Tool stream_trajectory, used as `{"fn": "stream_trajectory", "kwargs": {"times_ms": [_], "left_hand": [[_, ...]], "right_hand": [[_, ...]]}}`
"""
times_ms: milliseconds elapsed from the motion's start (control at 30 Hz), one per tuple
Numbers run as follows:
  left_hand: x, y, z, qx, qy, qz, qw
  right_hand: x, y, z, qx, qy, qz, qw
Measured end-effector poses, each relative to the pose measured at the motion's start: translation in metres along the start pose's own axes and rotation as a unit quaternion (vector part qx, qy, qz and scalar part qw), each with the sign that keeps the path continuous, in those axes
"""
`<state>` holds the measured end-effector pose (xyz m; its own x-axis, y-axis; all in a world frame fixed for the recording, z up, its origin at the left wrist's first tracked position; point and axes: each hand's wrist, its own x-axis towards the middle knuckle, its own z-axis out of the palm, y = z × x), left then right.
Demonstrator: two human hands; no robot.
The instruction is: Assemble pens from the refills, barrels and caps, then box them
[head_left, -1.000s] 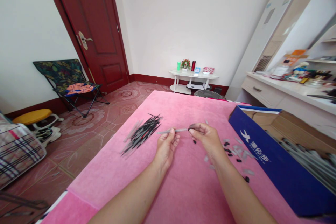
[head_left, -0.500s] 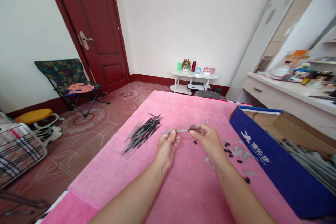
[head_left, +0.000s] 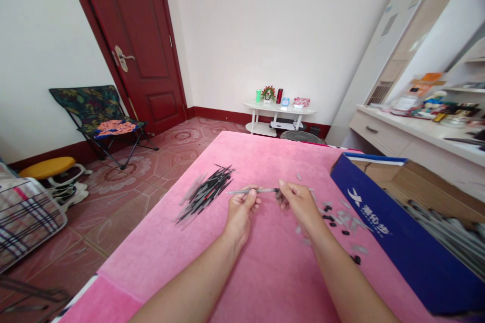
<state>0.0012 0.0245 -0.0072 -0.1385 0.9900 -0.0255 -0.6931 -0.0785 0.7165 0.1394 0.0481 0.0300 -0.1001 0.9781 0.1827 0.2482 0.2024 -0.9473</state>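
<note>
A slim grey pen (head_left: 242,191) lies level across both hands above the pink cloth (head_left: 170,247). My left hand (head_left: 241,209) is closed around its middle, with the thumb on top and the tip pointing left. At the pen's dark right end, my right hand (head_left: 297,201) pinches with thumb and fingers; a small black part (head_left: 276,190) shows there, partly hidden. To the left lies a pile of thin black and grey pen pieces (head_left: 206,194). Small clear caps (head_left: 344,219) and black plugs (head_left: 328,218) are scattered to the right of my right hand.
A blue cardboard box (head_left: 379,222) holding several grey pen barrels (head_left: 443,227) stands at the table's right side. Beyond the far edge is a low white stand (head_left: 280,109). A folding chair (head_left: 98,111) and yellow stool (head_left: 48,166) are on the floor to the left.
My right hand's fingers have shifted their grip at the pen's right end, and the thumb is now raised higher. My left hand holds the pen in nearly the same place.
</note>
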Motion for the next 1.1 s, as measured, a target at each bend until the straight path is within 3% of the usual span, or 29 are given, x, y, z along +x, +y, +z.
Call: {"fn": "stream_trajectory", "kwargs": {"times_ms": [200, 367, 1100], "left_hand": [[0.0012, -0.0014, -0.0021, -0.002, 0.000, -0.001, 1.000], [0.0002, -0.0009, -0.0002, -0.004, 0.006, -0.005, 1.000], [0.0007, -0.0022, -0.0016, -0.028, 0.002, -0.012, 1.000]], "right_hand": [[0.0018, 0.0006, -0.0037, 0.003, -0.049, -0.026, 0.998], [0.0008, -0.0003, -0.0025, -0.057, -0.037, -0.028, 0.997], [-0.0005, -0.0013, -0.0034, -0.067, -0.057, -0.051, 0.995]]}}
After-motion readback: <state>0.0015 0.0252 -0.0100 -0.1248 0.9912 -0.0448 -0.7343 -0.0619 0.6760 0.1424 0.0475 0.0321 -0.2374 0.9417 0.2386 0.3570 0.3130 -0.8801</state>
